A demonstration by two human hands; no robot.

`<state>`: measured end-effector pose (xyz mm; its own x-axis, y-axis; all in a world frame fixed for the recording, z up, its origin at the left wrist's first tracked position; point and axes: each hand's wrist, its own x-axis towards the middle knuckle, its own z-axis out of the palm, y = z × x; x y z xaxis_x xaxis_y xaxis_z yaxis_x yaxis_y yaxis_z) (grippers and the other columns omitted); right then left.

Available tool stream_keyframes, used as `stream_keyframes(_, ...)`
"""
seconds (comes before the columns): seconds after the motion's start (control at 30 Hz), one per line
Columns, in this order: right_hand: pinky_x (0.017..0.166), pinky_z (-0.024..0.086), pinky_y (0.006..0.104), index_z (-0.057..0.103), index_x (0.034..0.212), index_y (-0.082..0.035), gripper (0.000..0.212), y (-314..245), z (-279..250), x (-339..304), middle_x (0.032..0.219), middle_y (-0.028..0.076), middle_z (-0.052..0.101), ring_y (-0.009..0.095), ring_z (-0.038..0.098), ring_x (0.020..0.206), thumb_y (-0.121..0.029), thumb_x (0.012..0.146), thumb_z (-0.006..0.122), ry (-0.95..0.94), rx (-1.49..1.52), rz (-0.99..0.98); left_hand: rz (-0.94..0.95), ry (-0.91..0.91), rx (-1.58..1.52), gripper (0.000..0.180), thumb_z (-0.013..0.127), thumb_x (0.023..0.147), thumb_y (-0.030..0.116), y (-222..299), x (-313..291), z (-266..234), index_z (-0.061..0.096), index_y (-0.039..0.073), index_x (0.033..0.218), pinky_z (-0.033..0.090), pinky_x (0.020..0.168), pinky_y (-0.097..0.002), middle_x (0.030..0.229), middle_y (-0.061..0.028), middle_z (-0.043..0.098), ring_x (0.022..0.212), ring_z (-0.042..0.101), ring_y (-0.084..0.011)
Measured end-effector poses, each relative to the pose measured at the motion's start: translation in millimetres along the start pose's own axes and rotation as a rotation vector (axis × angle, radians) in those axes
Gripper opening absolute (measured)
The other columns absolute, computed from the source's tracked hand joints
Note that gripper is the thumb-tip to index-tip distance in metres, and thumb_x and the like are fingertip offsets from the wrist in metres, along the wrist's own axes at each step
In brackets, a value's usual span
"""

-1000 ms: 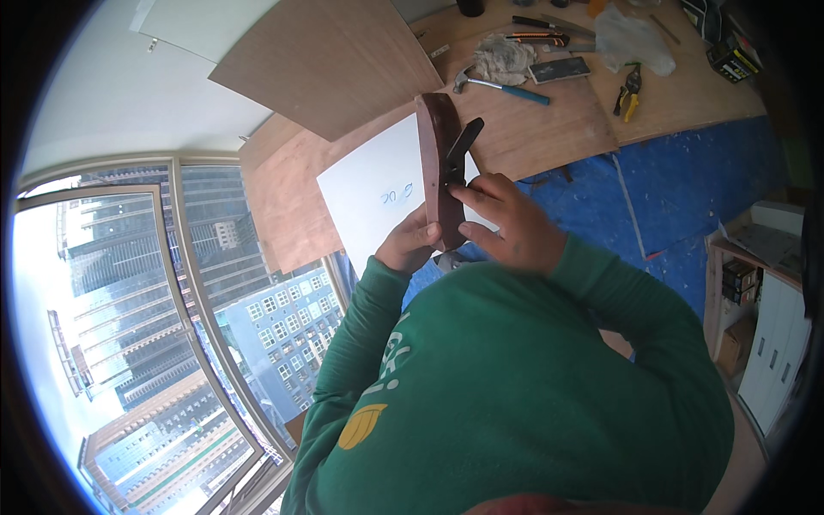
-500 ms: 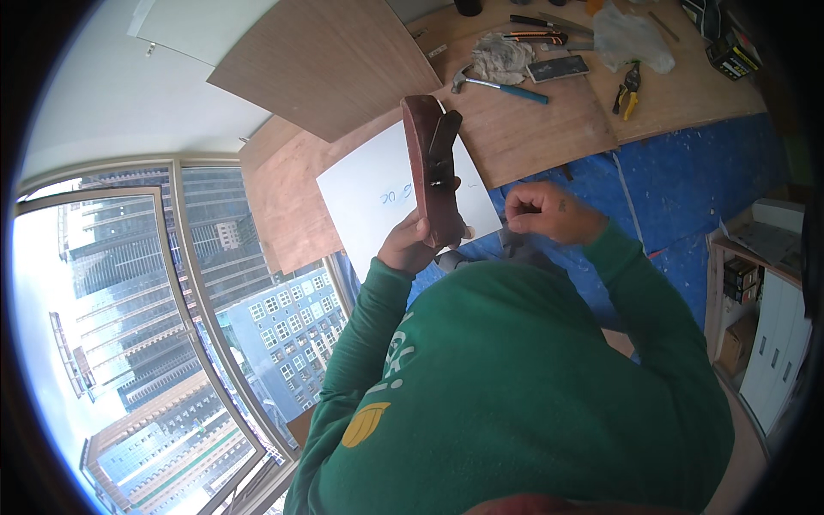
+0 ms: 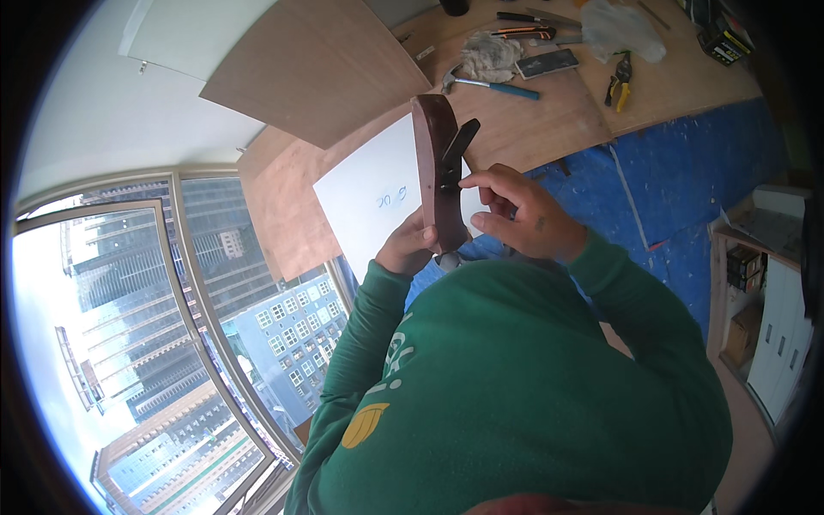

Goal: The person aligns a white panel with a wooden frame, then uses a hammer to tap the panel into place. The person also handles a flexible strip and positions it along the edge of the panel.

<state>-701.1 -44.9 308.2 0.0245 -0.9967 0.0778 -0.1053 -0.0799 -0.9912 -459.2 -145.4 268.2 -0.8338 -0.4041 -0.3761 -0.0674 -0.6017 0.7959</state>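
A reddish-brown wooden hand plane is held up in front of me, its long body pointing away. My left hand is closed around its near end, thumb on the side. From the plane's middle a dark blade sticks out at a slant toward the right. My right hand is just right of the plane, holding nothing, with fingers apart. Its index finger reaches to the plane's opening below the blade; I cannot tell whether it touches. Behind the plane lies a white sheet with blue handwriting.
On the plywood worktop lie a hammer, a dark rectangular block, a crumpled cloth, a utility knife, yellow-handled pliers and a plastic bag. A blue sheet hangs right; windows stand left.
My right hand has moved left to the plane, its curled fingers now spread with the index finger extended. The plane has turned in my left hand, so its blade stands out more to the right.
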Motion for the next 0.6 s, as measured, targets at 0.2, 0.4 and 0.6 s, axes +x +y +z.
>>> stream_keyframes(0.2,0.075,0.053,0.0448,0.061,0.121,0.005,0.039,15.6,33.5,-1.8,0.100,0.020,0.062,0.037,0.063,0.085,-0.021,0.093,0.068,0.123,-0.300,-0.100,0.013,0.109,0.238,0.081,0.077,0.085,0.048,10.0,1.1,17.1,0.049,-0.001,0.144,0.045,0.076,-0.0274,0.106,-0.0035,0.061,0.089,0.056,-0.0133)
stream_keyframes(0.4,0.073,0.052,0.0411,0.062,0.123,0.003,0.037,20.8,31.0,0.2,0.101,0.018,0.060,0.033,0.062,0.085,-0.021,0.095,0.067,0.013,-0.157,-0.068,-0.016,0.136,0.294,0.079,0.078,0.084,0.047,13.8,-1.9,15.6,0.051,-0.003,0.140,0.044,0.072,-0.0283,0.102,-0.0036,0.059,0.083,0.054,-0.0141)
stream_keyframes(0.6,0.072,0.053,0.0379,0.066,0.121,0.004,0.032,25.3,21.8,6.8,0.104,0.015,0.062,0.029,0.064,0.084,-0.018,0.097,0.065,0.065,-0.121,-0.325,-0.009,0.114,0.236,0.082,0.078,0.080,0.051,16.1,-4.9,12.0,0.053,-0.004,0.135,0.043,0.070,-0.0285,0.094,-0.0046,0.059,0.081,0.055,-0.0157)
